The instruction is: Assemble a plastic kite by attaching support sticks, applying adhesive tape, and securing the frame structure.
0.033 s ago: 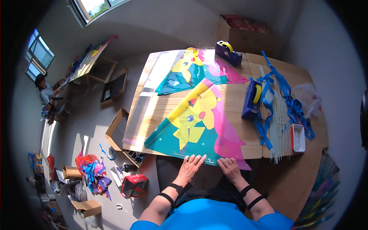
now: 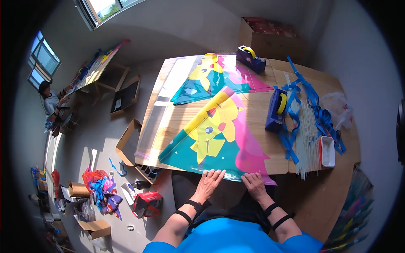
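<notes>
A triangular kite sheet [image 2: 204,141] in teal, yellow and pink, printed with a yellow cartoon animal, lies on the wooden table [image 2: 257,147]. Its near edge hangs a little over the table's front. My left hand [image 2: 206,184] grips that edge near the middle, fingers on top. Farther right, my right hand [image 2: 255,185] is closed on the same edge beside the pink corner. Both thumbs are mostly hidden. Beyond this kite lies a stack of similar kite sheets [image 2: 202,86].
Two tape dispensers [image 2: 276,110] stand on the table. Right of them lie blue ribbons [image 2: 312,95], thin pale rods [image 2: 308,145], a white tray [image 2: 328,151] and a plastic bag [image 2: 337,105]. Open boxes [image 2: 128,141] litter the floor at left, where another person [image 2: 52,101] works.
My right hand has shifted slightly to the right along the kite's near edge, and that edge sits a touch higher. My left hand has barely moved.
</notes>
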The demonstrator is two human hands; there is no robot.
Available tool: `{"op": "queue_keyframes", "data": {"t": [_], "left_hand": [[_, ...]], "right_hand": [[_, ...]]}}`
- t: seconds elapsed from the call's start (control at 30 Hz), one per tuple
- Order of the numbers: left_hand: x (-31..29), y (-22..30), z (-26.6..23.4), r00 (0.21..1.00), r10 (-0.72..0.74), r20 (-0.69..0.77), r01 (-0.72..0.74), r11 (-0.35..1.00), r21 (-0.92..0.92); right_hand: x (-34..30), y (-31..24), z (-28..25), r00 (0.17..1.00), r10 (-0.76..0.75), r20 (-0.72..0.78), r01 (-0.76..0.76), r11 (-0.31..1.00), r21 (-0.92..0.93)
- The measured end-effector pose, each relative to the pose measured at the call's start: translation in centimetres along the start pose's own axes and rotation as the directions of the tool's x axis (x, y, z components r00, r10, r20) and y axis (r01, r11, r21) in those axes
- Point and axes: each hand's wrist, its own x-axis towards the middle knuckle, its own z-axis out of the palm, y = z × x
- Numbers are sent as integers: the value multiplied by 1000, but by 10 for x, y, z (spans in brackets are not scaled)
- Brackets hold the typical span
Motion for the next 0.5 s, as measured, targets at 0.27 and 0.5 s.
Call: {"op": "queue_keyframes", "data": {"t": [0.27,0.5], "left_hand": [[5,-7,-11,984,-68,-166,12,948,-317],[-20,-107,5,566,-809,160,784,467,-409]], "right_hand": [[11,17,-46,969,106,-224,-104,994,20],[-8,49,-54,911,296,-287,-328,942,-68]]}}
